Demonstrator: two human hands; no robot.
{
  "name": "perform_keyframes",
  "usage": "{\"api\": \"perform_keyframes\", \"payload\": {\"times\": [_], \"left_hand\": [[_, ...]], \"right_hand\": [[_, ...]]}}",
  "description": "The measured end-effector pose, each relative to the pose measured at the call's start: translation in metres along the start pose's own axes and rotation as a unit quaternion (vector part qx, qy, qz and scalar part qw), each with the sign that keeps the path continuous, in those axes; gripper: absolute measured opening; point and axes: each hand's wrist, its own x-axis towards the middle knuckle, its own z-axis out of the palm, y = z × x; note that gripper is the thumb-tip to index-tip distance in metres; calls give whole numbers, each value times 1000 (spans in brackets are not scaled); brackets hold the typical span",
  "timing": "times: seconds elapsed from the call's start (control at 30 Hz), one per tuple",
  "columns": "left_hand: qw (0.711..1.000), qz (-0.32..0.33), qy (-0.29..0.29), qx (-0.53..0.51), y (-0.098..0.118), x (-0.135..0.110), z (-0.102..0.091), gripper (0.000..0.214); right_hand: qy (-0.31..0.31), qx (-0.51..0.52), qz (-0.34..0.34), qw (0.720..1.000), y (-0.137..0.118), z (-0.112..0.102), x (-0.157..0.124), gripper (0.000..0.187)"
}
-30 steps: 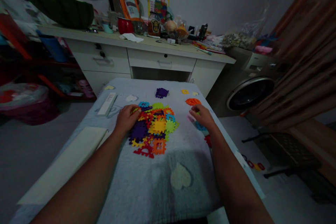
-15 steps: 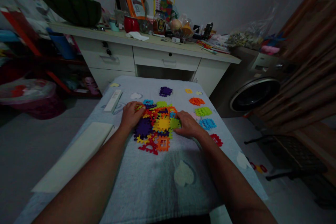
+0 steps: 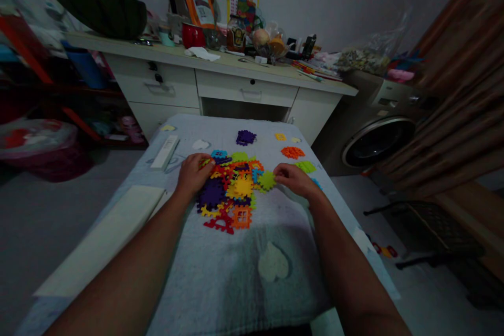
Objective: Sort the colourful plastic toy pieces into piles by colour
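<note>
A heap of flat, toothed plastic tiles (image 3: pixel 232 194) in many colours lies on a grey towel (image 3: pixel 236 268) over a small table. My left hand (image 3: pixel 192 174) rests on the heap's left edge, fingers curled on the tiles. My right hand (image 3: pixel 295 179) is at the heap's right edge and pinches a green tile (image 3: pixel 268 180) by its right side, dragging it away from the heap. Single tiles lie apart on the right: an orange one (image 3: pixel 292 152), a green one (image 3: pixel 306 166) and, further back, a purple one (image 3: pixel 245 137).
A white flat box (image 3: pixel 164 151) and a long white board (image 3: pixel 106 236) lie on the table's left side. Beyond stands a cluttered white desk (image 3: pixel 244 86) with drawers. A washing machine (image 3: pixel 374 131) is at the right, a chair (image 3: pixel 441 231) beside it.
My right hand went from the separate tiles at the right into the heap, took hold of a green tile and drew it rightwards. My left hand stayed on the heap.
</note>
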Motion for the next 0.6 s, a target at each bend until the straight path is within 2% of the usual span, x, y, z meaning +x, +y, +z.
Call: {"api": "perform_keyframes", "payload": {"times": [0.1, 0.17, 0.23, 0.3, 0.6], "left_hand": [[1000, -4, -4, 1, 2, 0, -1, 34], [1000, -6, -9, 3, 3, 0, -2, 33], [1000, -7, -11, 3, 4, 0, -2, 33], [1000, -7, -10, 3, 5, 0, -2, 34], [1000, -6, -8, 6, 1, 1, 0, 34]], "right_hand": [[124, 14, 23, 992, 17, -22, 0, 21], [221, -41, 56, 973, 26, -34, -1, 18], [284, -113, 94, 947, 31, -41, -1, 12], [307, -166, 123, 929, 33, -42, -1, 9], [299, -308, 188, 883, 39, -28, 6, 13]]}}
